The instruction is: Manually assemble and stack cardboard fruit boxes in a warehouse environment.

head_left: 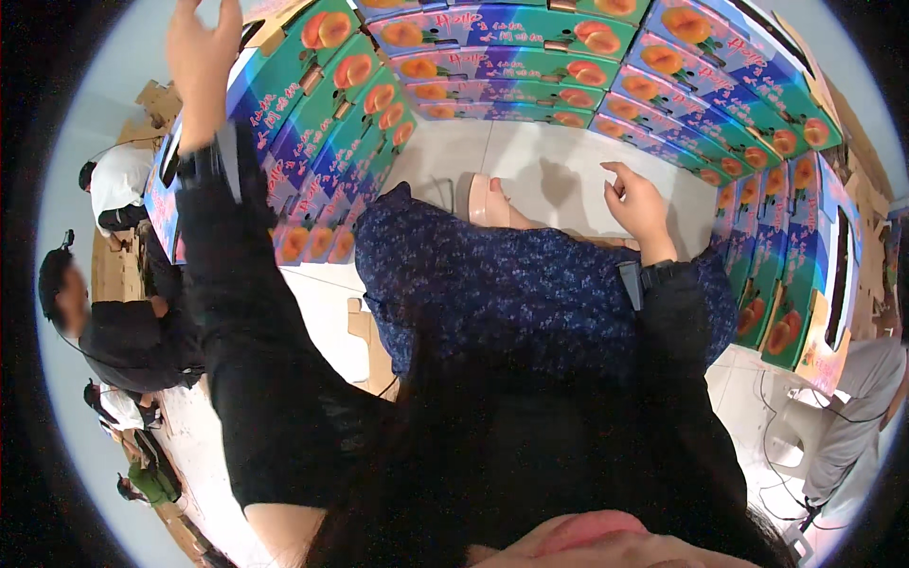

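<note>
My left hand (204,57) is raised high at the upper left, fingers apart, right by the top edge of a stack of green and blue fruit boxes (322,123) printed with peaches; whether it touches the stack is not clear. My right hand (639,204) hovers loosely curled over the pale tiled floor (559,170), holding nothing, above my lap in a dark blue patterned skirt (511,284). Both arms wear black sleeves with a dark band at each wrist. A foot in a pink sandal (488,201) rests on the floor between the stacks.
More peach boxes form a wall across the back (530,57) and down the right side (776,246). Other people sit at the left (123,322) among flat brown cardboard. A person in grey and a white plastic chair (805,435) are at the lower right.
</note>
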{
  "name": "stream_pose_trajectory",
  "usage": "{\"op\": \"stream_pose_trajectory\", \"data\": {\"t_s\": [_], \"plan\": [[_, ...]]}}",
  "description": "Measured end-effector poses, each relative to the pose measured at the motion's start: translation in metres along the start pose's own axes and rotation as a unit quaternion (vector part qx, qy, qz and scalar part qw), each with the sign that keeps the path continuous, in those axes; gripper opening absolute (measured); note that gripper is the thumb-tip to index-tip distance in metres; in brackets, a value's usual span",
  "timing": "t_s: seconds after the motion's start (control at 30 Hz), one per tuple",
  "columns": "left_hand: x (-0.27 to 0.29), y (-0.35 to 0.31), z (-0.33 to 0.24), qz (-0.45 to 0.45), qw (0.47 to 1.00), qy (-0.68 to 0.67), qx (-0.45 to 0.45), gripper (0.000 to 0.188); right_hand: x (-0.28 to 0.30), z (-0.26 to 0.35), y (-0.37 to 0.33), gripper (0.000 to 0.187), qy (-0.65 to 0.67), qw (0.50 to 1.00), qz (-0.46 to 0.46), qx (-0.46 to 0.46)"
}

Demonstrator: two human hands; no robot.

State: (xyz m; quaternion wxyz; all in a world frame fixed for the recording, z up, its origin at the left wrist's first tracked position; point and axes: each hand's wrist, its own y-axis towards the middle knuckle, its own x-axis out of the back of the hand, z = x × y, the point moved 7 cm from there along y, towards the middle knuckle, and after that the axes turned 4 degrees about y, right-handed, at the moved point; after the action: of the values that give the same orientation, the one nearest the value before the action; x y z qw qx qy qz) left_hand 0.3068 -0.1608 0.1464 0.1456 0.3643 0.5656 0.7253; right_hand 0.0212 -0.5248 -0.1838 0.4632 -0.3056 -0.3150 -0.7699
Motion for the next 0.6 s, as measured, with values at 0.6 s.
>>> {"op": "stream_pose_trajectory", "data": {"t_s": [0.6], "plan": [[-0.208, -0.066, 0.118, 0.428, 0.833, 0.323, 0.132, 0.062, -0.014, -0.008, -0.001, 0.034, 0.016, 0.999, 0.046, -0.005]]}}
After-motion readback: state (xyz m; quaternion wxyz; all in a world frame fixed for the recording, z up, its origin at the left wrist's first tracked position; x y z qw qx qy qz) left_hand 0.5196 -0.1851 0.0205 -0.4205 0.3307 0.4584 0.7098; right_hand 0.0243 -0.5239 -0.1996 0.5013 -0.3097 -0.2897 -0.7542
